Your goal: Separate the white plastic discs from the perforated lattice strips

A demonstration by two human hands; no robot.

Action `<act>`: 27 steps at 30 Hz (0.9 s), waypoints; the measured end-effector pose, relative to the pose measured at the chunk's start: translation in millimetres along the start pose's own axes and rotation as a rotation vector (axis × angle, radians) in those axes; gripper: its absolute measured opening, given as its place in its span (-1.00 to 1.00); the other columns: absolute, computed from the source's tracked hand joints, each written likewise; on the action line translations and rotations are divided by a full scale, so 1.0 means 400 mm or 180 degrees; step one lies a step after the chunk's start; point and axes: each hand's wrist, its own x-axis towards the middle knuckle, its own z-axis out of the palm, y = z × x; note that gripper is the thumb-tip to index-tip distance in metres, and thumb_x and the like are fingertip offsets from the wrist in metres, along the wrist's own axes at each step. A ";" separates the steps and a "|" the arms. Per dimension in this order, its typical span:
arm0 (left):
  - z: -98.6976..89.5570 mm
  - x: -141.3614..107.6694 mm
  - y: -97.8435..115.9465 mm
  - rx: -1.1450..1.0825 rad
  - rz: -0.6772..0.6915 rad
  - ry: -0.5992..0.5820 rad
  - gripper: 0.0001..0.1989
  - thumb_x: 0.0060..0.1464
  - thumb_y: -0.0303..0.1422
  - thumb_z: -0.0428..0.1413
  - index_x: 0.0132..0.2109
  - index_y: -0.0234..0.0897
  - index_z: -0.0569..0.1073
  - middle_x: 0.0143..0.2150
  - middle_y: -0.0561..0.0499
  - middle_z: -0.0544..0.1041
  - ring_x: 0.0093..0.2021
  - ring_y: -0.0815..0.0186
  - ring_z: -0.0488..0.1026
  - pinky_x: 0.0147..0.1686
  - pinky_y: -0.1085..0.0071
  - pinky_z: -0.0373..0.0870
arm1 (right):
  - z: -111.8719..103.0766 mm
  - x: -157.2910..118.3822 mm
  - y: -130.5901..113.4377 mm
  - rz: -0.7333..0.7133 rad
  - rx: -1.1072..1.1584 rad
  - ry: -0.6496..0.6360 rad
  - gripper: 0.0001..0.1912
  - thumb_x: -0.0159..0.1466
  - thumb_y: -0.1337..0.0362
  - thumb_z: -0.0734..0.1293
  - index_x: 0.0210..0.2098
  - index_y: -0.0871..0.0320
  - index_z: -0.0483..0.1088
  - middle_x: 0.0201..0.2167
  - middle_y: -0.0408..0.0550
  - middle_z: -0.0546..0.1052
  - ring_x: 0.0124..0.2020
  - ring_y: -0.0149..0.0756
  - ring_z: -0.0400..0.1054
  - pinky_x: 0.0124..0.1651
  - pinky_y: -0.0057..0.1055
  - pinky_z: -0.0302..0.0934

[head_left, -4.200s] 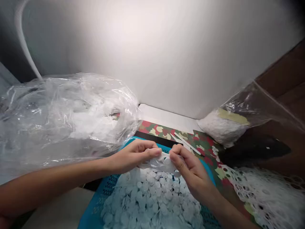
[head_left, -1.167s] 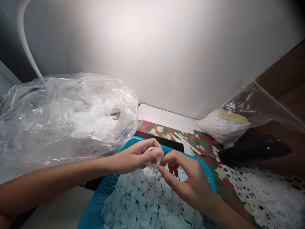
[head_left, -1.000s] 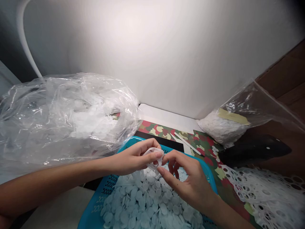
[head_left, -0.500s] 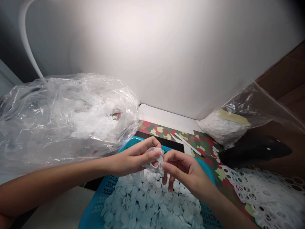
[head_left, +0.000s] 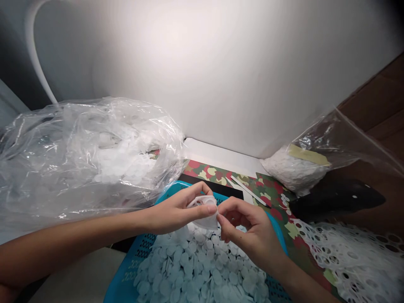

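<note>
Between thumb and fingers, my left hand (head_left: 186, 209) grips a thin white sheet with round cut-outs (head_left: 206, 216), held above the basket. The thumb and forefinger of my right hand (head_left: 243, 223) are pinched together at the sheet's right edge; whether a loose disc is between them is too small to make out. Under both hands stands a blue plastic basket (head_left: 121, 280) with slotted walls. It is heaped with small white discs (head_left: 195, 269).
A large clear plastic bag (head_left: 78, 155) with white pieces lies at left. Right of the basket are a pile of punched white sheets (head_left: 362, 256), a filled clear bag (head_left: 293, 170) and a black object (head_left: 341, 200). White strips (head_left: 249, 191) lie on the patterned cloth (head_left: 211, 170).
The sheet has turned flatter, with its solid face showing more. My left thumb has slid right along it, and my right fingers have curled in from being spread.
</note>
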 end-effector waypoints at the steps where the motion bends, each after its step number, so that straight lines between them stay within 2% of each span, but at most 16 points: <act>1: 0.000 0.000 0.000 0.0111 -0.0043 0.0018 -0.72 0.20 -0.12 0.04 -0.17 -0.25 0.24 -0.38 0.15 0.22 -0.44 0.49 0.14 -0.48 0.53 0.08 | 0.001 0.000 0.000 -0.0069 -0.0063 0.0106 -0.90 0.23 0.28 0.32 -0.41 0.15 0.39 -0.51 -0.19 0.41 -0.56 -0.49 0.30 -0.54 -0.56 0.25; 5: 0.000 0.004 0.001 0.0466 -0.0147 0.0109 -0.67 0.15 -0.09 0.09 -0.22 -0.29 0.31 -0.39 0.14 0.22 -0.43 0.48 0.16 -0.46 0.50 0.09 | 0.003 0.001 -0.002 -0.0373 -0.0320 0.0346 -0.92 0.21 0.32 0.32 -0.43 0.14 0.38 -0.49 -0.19 0.42 -0.56 -0.50 0.28 -0.54 -0.56 0.22; 10: 0.005 0.006 -0.004 0.0294 -0.0009 0.0318 -0.71 0.13 -0.14 0.13 -0.24 -0.30 0.30 -0.42 0.15 0.26 -0.45 0.49 0.19 -0.48 0.52 0.09 | 0.000 0.003 0.003 -0.0518 -0.0553 0.0558 -0.91 0.19 0.35 0.30 -0.46 0.14 0.35 -0.51 -0.21 0.39 -0.57 -0.50 0.26 -0.54 -0.55 0.20; 15: 0.006 0.002 -0.015 0.0622 0.0284 0.0491 -0.68 0.17 -0.16 0.10 -0.39 -0.30 0.27 -0.52 0.18 0.15 -0.51 0.51 0.05 -0.54 0.51 -0.02 | 0.002 0.007 0.004 -0.0485 -0.0670 0.0529 -0.90 0.19 0.35 0.30 -0.46 0.13 0.32 -0.53 -0.23 0.37 -0.59 -0.52 0.24 -0.55 -0.57 0.18; 18: 0.004 0.002 -0.013 0.0975 0.0455 0.0508 -0.68 0.23 -0.19 0.03 -0.41 -0.31 0.28 -0.51 0.16 0.12 -0.49 0.50 0.04 -0.53 0.50 -0.02 | 0.005 0.009 0.004 -0.0446 -0.0722 0.0434 -0.91 0.20 0.34 0.31 -0.44 0.13 0.33 -0.53 -0.24 0.37 -0.61 -0.54 0.24 -0.57 -0.59 0.16; 22: 0.002 0.004 -0.007 0.1109 0.0434 0.0359 -0.68 0.29 -0.21 -0.06 -0.39 -0.30 0.27 -0.50 0.16 0.11 -0.50 0.50 0.04 -0.53 0.50 0.00 | 0.007 0.007 0.005 -0.0415 -0.0717 0.0413 -0.88 0.23 0.29 0.31 -0.44 0.13 0.33 -0.51 -0.23 0.38 -0.59 -0.54 0.25 -0.56 -0.59 0.18; 27: 0.005 0.004 -0.007 0.1213 0.0334 0.0495 -0.67 0.28 -0.18 -0.05 -0.40 -0.29 0.23 -0.48 0.16 0.09 -0.50 0.50 0.03 -0.54 0.50 -0.02 | 0.006 0.006 0.002 -0.0445 -0.0726 0.0419 -0.86 0.24 0.29 0.30 -0.45 0.13 0.31 -0.51 -0.22 0.37 -0.59 -0.53 0.25 -0.56 -0.58 0.18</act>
